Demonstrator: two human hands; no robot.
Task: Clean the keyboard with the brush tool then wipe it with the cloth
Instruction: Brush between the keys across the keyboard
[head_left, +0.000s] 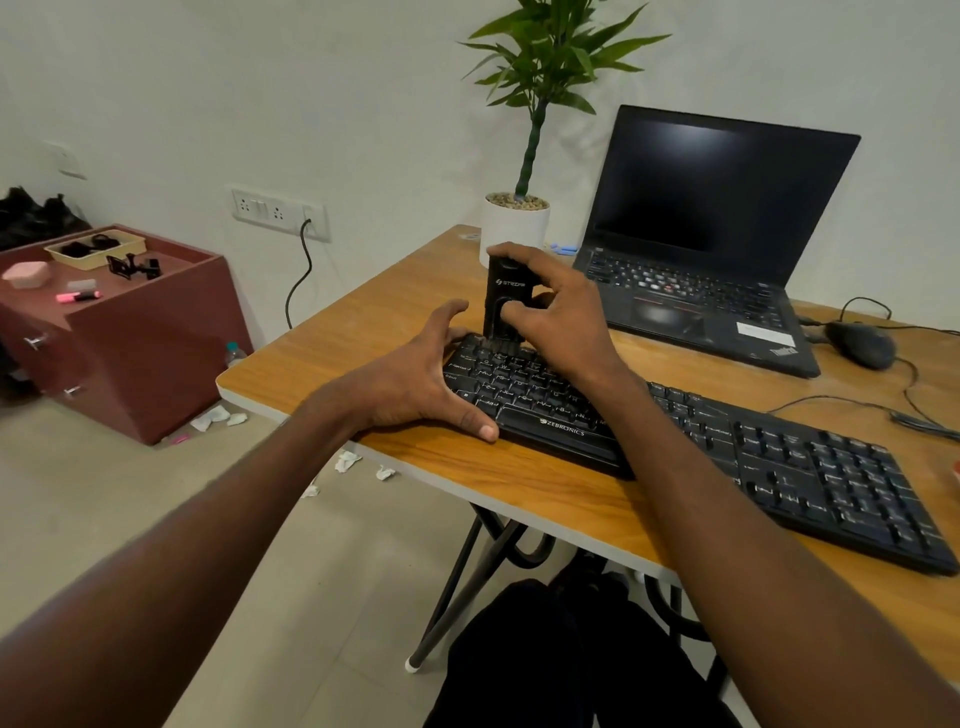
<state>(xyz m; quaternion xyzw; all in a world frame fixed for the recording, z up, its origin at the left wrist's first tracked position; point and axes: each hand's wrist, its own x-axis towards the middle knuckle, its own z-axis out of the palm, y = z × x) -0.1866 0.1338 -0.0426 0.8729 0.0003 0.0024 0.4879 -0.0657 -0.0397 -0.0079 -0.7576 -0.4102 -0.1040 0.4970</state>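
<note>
both forearms reach in from the near edge toward the keyboard (675, 447), which lies along the front of the wooden surface (363, 322), with a closed-screen-dark laptop (711, 234) behind it and a potted plant (517, 218) behind its left end. the left hand (415, 379) rests spread and relaxed on the keyboard's left end, thumb along the front edge, steadying it. the right hand (556, 312) has its fingers (524, 254) curled round the brush tool (506, 306), holding it upright with the bristles down on the top-left key rows.

risks, as i judge them: that left end sits near the surface's corner, so a hard sweep could skid the keyboard toward the edge if the left hand lifts; a tilted brush could snag a keycap.

the brush body sits between thumb and fingers, the keys just under its bristles. no cloth is visible.
</note>
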